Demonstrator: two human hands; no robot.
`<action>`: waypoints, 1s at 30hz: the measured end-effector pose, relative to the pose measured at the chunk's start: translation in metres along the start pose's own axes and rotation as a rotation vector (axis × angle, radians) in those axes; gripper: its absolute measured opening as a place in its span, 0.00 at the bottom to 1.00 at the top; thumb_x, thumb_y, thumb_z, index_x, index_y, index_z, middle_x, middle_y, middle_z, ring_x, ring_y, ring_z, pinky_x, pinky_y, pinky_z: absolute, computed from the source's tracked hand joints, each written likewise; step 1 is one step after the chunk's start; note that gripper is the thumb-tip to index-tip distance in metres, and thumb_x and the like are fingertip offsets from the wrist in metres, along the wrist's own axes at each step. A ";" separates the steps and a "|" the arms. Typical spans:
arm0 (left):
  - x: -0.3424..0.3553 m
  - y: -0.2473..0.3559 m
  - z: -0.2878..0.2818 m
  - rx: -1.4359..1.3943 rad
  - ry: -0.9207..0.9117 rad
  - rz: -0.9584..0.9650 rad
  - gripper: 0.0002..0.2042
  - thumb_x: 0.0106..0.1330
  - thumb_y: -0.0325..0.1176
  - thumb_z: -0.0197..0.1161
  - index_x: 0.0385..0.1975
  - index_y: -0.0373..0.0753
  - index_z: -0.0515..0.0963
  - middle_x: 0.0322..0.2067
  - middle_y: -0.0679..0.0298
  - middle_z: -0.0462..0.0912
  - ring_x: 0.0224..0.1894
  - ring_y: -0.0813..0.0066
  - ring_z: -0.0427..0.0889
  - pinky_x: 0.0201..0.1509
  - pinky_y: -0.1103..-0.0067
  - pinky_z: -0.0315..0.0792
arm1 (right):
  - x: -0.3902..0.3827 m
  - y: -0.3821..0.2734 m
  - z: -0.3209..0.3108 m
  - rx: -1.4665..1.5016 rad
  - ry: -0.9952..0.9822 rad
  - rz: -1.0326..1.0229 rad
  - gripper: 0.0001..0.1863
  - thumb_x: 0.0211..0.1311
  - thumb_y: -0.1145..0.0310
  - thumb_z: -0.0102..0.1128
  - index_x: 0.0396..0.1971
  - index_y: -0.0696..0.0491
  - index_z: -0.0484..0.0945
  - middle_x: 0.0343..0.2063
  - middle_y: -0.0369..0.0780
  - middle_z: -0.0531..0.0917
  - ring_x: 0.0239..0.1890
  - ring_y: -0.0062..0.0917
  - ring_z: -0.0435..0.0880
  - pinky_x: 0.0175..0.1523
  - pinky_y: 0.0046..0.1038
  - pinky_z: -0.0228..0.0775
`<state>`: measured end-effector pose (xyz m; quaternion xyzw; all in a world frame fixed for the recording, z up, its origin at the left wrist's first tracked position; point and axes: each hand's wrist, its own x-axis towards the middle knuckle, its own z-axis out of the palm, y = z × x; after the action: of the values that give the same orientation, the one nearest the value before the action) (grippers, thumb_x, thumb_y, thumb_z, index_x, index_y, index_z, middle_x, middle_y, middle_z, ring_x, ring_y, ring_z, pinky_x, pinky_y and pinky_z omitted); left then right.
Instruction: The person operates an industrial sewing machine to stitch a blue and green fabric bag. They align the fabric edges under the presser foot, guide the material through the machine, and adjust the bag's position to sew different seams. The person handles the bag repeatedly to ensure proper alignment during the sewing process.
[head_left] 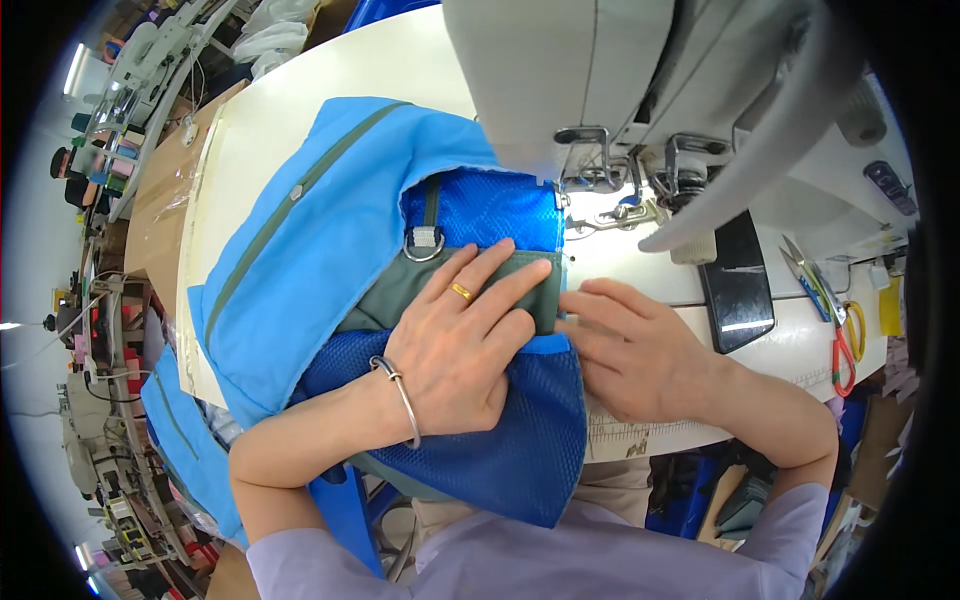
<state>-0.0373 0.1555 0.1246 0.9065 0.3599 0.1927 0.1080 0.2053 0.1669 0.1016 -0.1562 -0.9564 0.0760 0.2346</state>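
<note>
A sewn fabric piece lies partly under the sewing machine (560, 80). It joins a light blue panel (300, 270), a grey-green band (375, 300), and darker blue mesh (500, 440) that hangs over the table's near edge. A metal D-ring (425, 245) on a grey tab sits at the band's upper edge. My left hand (455, 345) rests on the band with its fingers stretched out, pressing it down. At the band's right edge, my right hand (635, 345) has its fingers closed on the cloth; its thumb is hidden. The machine's foot and needle area (625, 210) lies just beyond.
A dark phone (738, 290) lies right of my right hand. Red-handled scissors (840, 345) and yellow-handled snips (853, 325) lie at the far right. A measuring tape strip (660, 425) runs along the table's near edge. More blue fabric (185, 430) hangs at the left.
</note>
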 end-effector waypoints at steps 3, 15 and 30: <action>-0.003 0.000 0.000 -0.031 -0.020 0.032 0.15 0.34 0.22 0.58 0.28 0.33 0.75 0.61 0.47 0.77 0.65 0.43 0.73 0.70 0.49 0.66 | -0.003 0.002 -0.003 0.093 -0.018 -0.065 0.13 0.46 0.72 0.66 0.34 0.58 0.85 0.44 0.43 0.85 0.57 0.37 0.78 0.61 0.40 0.74; 0.000 -0.005 -0.003 -0.095 -0.016 0.005 0.19 0.36 0.19 0.53 0.33 0.31 0.78 0.59 0.47 0.79 0.66 0.43 0.73 0.70 0.53 0.67 | 0.001 0.011 0.000 0.140 0.174 0.140 0.19 0.49 0.75 0.65 0.44 0.59 0.83 0.48 0.43 0.82 0.54 0.39 0.80 0.57 0.38 0.75; 0.006 0.024 -0.060 -0.801 -0.185 -0.526 0.05 0.68 0.27 0.66 0.39 0.33 0.85 0.34 0.67 0.85 0.33 0.87 0.78 0.37 0.85 0.71 | 0.004 -0.015 -0.001 0.909 0.274 0.355 0.12 0.54 0.72 0.76 0.39 0.56 0.88 0.33 0.39 0.88 0.36 0.29 0.84 0.39 0.30 0.76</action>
<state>-0.0441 0.1459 0.1886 0.6853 0.4630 0.2009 0.5250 0.1986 0.1540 0.1075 -0.2072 -0.7458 0.5021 0.3856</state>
